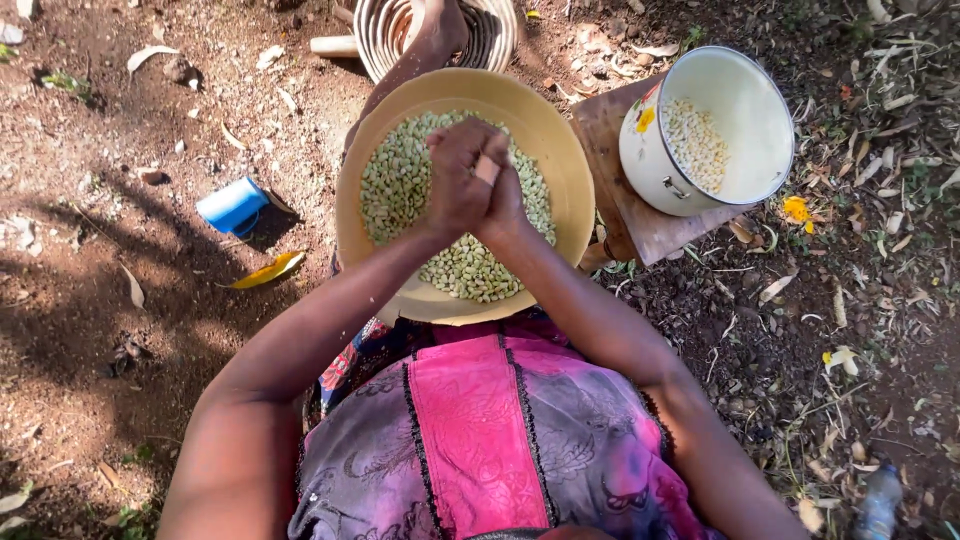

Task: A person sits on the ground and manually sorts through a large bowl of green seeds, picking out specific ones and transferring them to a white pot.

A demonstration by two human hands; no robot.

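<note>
A round yellow bowl (560, 150) rests on my lap, filled with pale green beans (395, 185). Both hands are pressed together above the beans in the middle of the bowl. My left hand (455, 180) is curled around something small and pale. My right hand (505, 195) meets it from the right, fingers closed against the same small thing. What exactly is pinched between the fingers is too small to tell; it looks like a bean or pod.
A white enamel pot (740, 120) with shelled pale beans stands tilted on a wooden board (610, 180) to the right. A woven basket (495, 35) lies beyond the bowl. A blue cup (232, 205) and a yellow leaf (268, 270) lie on the dirt left.
</note>
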